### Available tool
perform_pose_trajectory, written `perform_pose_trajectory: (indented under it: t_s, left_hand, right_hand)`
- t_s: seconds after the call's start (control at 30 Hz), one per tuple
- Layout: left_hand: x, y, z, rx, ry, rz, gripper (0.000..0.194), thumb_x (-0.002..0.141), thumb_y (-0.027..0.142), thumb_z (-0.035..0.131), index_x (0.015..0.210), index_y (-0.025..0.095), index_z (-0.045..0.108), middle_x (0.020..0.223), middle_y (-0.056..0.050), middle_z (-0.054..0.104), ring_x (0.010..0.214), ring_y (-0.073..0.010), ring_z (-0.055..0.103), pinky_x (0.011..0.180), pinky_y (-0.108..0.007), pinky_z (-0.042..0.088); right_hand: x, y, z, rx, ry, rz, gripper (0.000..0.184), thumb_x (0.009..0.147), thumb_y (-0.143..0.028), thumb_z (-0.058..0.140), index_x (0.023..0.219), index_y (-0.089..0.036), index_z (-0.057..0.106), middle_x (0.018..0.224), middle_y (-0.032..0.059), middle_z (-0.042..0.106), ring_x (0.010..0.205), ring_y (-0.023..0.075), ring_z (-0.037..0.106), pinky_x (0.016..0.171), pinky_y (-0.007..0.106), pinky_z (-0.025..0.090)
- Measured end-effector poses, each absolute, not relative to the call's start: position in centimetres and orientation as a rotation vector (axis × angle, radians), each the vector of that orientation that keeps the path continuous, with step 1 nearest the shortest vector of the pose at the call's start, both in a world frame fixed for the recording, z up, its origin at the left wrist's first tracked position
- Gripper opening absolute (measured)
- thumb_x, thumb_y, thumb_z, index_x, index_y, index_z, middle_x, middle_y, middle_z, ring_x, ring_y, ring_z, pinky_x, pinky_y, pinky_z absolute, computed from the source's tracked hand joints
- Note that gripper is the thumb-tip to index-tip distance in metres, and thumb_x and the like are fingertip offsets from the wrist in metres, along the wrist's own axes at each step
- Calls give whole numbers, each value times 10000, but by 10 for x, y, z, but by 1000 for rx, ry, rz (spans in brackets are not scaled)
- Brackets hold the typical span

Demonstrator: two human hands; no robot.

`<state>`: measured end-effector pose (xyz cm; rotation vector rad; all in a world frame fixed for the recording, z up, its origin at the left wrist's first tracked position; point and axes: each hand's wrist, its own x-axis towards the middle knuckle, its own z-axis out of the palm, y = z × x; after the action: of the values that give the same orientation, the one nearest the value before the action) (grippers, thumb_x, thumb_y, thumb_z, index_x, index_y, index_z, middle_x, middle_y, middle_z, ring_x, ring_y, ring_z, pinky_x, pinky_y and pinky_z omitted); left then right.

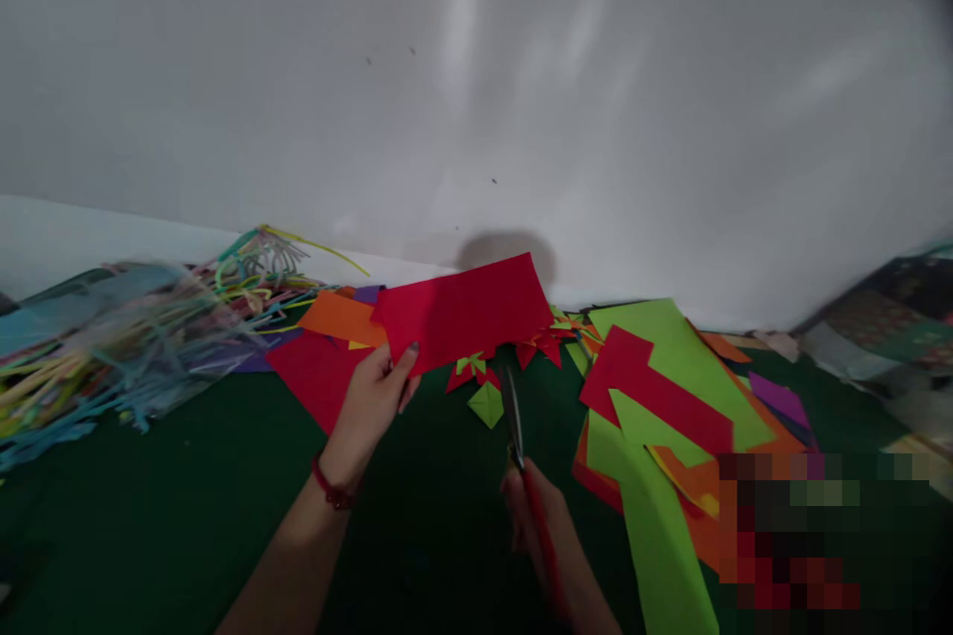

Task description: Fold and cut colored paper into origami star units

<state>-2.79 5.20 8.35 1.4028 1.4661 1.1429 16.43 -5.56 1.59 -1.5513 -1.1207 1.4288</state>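
My left hand (381,389) pinches a red sheet of paper (476,310) by its lower left corner, thumb on top, holding it up in front of me. My right hand (543,516) grips red-handled scissors (537,528), somewhat blurred. Their blades point up and away, below the right part of the sheet and apart from it. Just left of the blades, a small folded green paper piece (487,405) lies on the dark green table (432,536). Red and green cut-paper shapes (539,349) sit behind it, partly covered by the sheet.
At left lie bundled pastel strips (186,327) in clear plastic. Another red sheet (320,372) and an orange piece (342,317) lie beside my left hand. Green paper sheets (659,516) and red offcuts (670,387) overlap at right. A pale wall (476,99) rises behind the table.
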Motion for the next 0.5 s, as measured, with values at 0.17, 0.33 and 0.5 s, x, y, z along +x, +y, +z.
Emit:
perform_pose_trajectory:
  t_s: [0.17,0.33,0.5]
  left_hand:
    - [-20,44,92,1484,1380,1036,403,824,404,443,497,171,414,361,64,396,340,-62,354,387,-175,265]
    - [-8,40,88,1536,1203,926,358,841,406,419,564,178,417,402,70,422,335,-61,351,390,-181,260]
    - [2,36,84,1515,1129,900,329,848,398,405,599,183,408,433,67,425,343,-65,349,387,-188,253]
  right_hand:
    - [163,-56,24,-1622,-1142,1360,427,759,-609,428,779,-190,505,649,-21,477,495,97,470,435,214,406]
    - [169,-56,17,-1615,-1124,1346,445,766,-621,400,782,-188,503,632,-20,473,489,97,459,422,212,404]
    - [169,-54,10,-1603,-1005,1359,502,726,-678,390,775,-191,503,581,-30,462,451,93,444,396,204,373]
